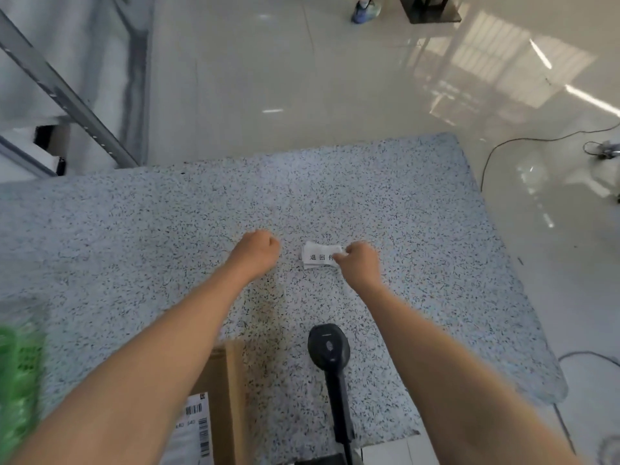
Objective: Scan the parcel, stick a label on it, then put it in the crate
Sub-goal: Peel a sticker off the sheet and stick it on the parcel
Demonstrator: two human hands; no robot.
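Crate [18,374], green and blurred, sits at the far left edge of the speckled surface [134,236]. Next to its right, near my body and partly under my left forearm, lies the parcel [219,397], a brown carton with its barcode sheet face up; its long axis seems to run from me toward the far edge, though most of it is out of frame. My left hand [256,251] is curled into a loose fist and holds nothing that I can see. Between my hands lies the label [320,256], long axis left to right, printed characters upright to me. My right hand [359,265] pinches its right end. Near me, the scanner [328,350] lies head pointing away. Step in hand, I judge: taking the label. Next, it must be carried back and pressed flat on the parcel.
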